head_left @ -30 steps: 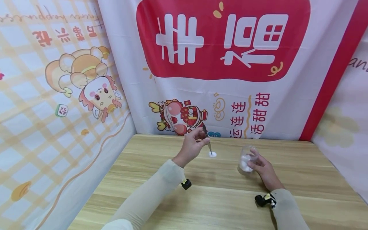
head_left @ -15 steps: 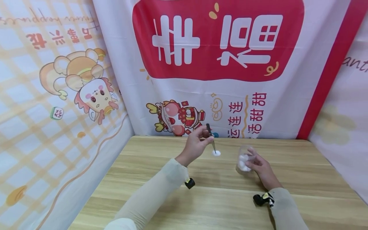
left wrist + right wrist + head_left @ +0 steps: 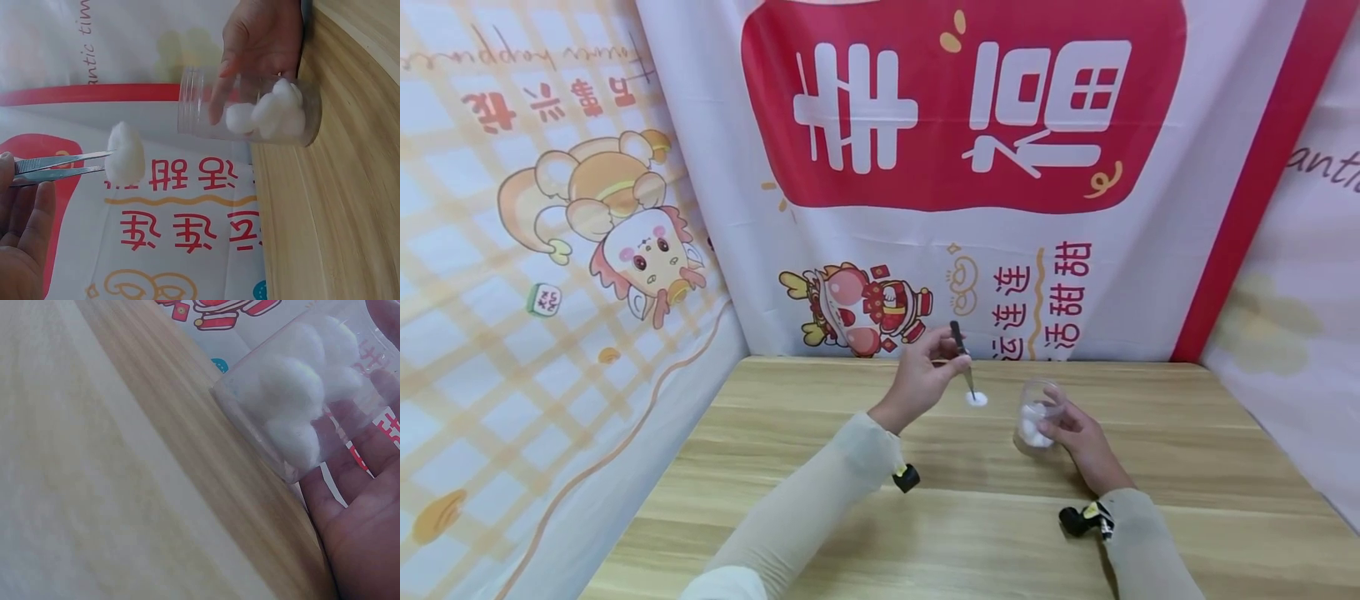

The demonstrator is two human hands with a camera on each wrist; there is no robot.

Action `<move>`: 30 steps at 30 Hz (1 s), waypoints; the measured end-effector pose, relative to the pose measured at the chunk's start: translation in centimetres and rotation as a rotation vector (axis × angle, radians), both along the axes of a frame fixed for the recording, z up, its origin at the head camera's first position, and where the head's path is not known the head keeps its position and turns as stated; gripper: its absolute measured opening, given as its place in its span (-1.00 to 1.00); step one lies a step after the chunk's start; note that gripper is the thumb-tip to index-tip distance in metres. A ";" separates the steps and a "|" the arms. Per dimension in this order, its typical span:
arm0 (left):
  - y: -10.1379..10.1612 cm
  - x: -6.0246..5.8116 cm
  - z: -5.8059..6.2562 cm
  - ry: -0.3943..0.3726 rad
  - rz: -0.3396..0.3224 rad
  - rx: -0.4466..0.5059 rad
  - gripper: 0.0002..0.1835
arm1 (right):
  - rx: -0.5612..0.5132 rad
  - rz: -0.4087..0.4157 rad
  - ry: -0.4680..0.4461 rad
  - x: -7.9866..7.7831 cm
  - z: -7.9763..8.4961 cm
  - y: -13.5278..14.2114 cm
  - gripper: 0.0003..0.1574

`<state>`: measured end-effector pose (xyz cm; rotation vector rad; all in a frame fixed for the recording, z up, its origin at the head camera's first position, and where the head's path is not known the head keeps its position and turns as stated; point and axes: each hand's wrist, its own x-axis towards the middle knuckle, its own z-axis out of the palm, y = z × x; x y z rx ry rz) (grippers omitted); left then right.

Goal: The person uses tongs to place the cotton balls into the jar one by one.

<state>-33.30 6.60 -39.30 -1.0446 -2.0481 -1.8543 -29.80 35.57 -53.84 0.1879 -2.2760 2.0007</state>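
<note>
Between thumb and fingers my left hand (image 3: 925,372) pinches metal tweezers (image 3: 55,167) with a dark upper end. Their tips grip a white cotton ball (image 3: 126,155), held up off the table to the left of a clear plastic jar (image 3: 1039,414). My right hand (image 3: 1086,443) grips that jar from its right side. The jar stands upright and has no lid on it. Several cotton balls (image 3: 290,387) lie in its lower part, seen through the wall in both wrist views. Part of the right fingers shows through the clear plastic.
Both hands work over a wood-grain table (image 3: 985,533). Its back edge meets a printed cloth (image 3: 880,229) with red and white lettering. A checked cloth wall (image 3: 482,350) rises on the left, and a pale one (image 3: 1292,333) on the right.
My left hand has moved right with the tweezers and cotton ball, closer to the jar. The right hand keeps its hold on the jar, nearly still. The head view has shifted slightly.
</note>
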 end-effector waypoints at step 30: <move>4.2 -0.8 0.1 0.043 0.016 -0.032 -0.73 | 0.035 0.000 -0.025 -0.1 0.0 0.2 -0.07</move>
